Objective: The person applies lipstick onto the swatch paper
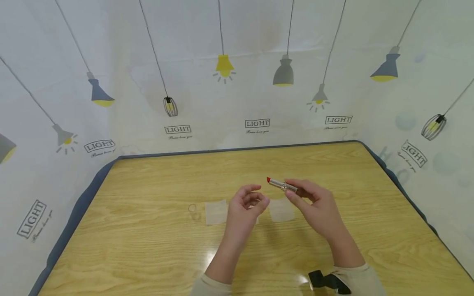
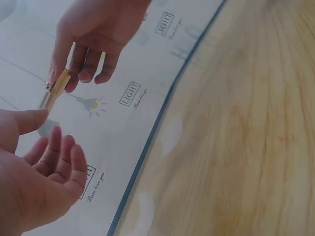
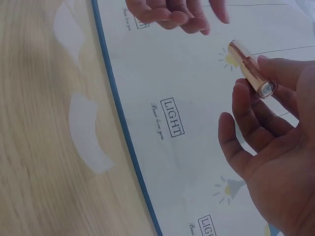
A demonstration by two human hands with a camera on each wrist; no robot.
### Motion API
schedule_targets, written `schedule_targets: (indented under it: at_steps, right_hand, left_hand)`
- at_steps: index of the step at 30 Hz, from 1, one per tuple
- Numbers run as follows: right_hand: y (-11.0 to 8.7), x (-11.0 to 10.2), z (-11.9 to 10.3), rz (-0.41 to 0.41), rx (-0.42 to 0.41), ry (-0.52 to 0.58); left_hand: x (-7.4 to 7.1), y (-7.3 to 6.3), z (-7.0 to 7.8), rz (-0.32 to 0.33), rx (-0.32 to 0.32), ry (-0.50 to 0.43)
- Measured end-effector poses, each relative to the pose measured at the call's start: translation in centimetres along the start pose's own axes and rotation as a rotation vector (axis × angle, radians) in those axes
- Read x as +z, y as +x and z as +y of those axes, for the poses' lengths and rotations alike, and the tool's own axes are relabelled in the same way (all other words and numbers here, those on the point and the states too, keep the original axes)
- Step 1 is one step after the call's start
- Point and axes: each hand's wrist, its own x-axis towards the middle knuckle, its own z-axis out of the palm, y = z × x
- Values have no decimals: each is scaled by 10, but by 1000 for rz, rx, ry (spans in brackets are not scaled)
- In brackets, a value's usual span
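My right hand [image 1: 318,209] pinches an uncapped lipstick [image 1: 277,183] between thumb and fingers, above the table. Its red tip points left and a little up, and the metallic tube has an ornament midway. In the right wrist view the lipstick [image 3: 248,69] looks gold, its decorated base end toward the palm. Beside it, apart from the tube, my left hand [image 1: 246,209] is raised with loosely bent fingers and nothing visible in them. The left wrist view shows the thumb of the left hand [image 2: 39,182] overlapping the lower end of the lipstick [image 2: 60,84].
On the wooden table [image 1: 148,246], a thin white square [image 1: 216,213] lies left of my left hand, another square [image 1: 281,210] lies between the hands, and one is mostly hidden. A small clear piece [image 1: 192,208] sits farther left. A lamp-printed curtain [image 1: 222,102] surrounds the table.
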Motion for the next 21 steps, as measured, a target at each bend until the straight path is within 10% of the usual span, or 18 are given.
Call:
schedule_targets:
  at_steps: [11, 21]
  right_hand:
    - [4, -11, 16, 6, -75, -151]
    - [5, -25, 35, -158, -105, -380]
  left_hand:
    - [4, -1, -9, -112, 250, 1026]
    - [5, 27, -17, -261, 213, 1428]
